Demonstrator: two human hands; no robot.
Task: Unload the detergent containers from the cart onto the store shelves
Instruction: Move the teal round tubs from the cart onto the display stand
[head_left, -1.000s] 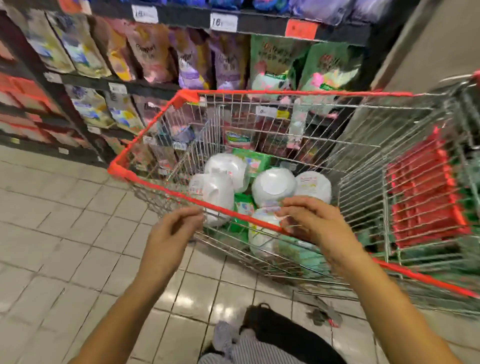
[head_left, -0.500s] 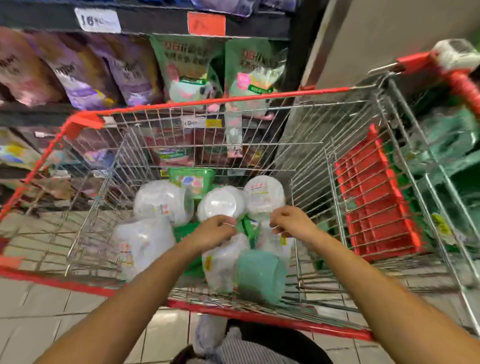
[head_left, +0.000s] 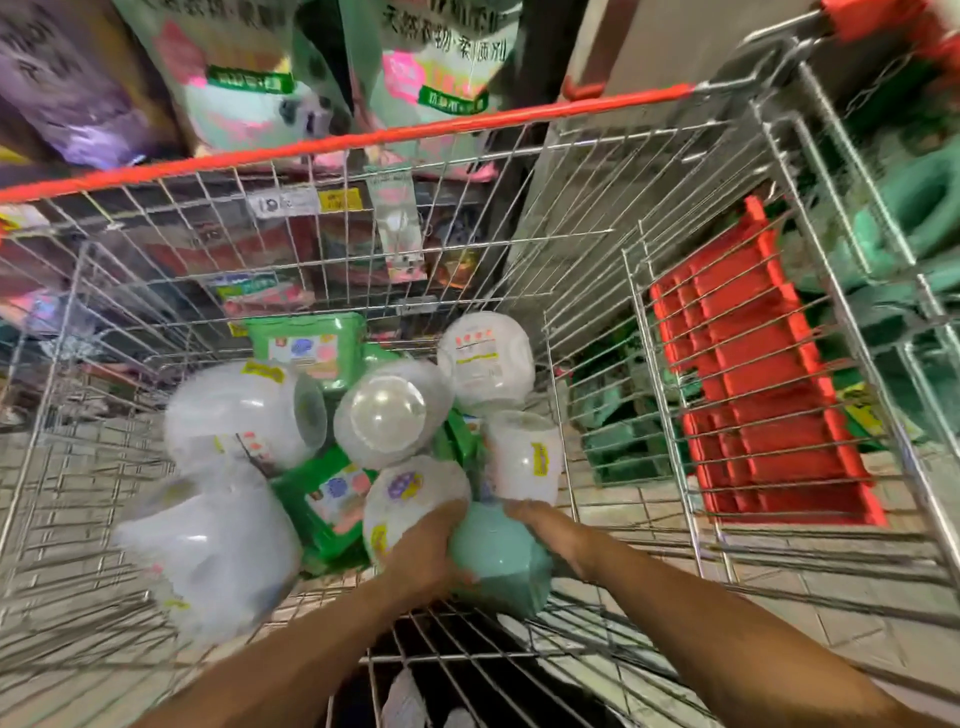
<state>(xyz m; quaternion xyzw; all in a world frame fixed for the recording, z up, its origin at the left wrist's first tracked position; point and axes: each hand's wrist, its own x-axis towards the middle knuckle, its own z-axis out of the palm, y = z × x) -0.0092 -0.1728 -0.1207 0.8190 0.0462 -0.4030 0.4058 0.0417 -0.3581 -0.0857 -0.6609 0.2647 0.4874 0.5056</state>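
Note:
The wire cart (head_left: 343, 143) with a red rim holds several round white detergent containers (head_left: 244, 415) and green packs (head_left: 306, 345). Near the cart's front lies a container with a teal-green end (head_left: 501, 564) facing me, its clear white body (head_left: 410, 493) behind it. My left hand (head_left: 423, 551) grips its left side with curled fingers. My right hand (head_left: 545, 530) holds its right side. Both arms reach down into the basket.
Beyond the cart's far wall stand shelves of green and purple detergent bags (head_left: 244, 78). The red child-seat flap (head_left: 763, 374) hangs inside the cart's right end. Green goods (head_left: 914, 208) are stacked to the right. Tiled floor shows under the wires.
Both hands went from the cart's near rim down into the basket and took hold of the teal-ended container. My view moved closer over the cart.

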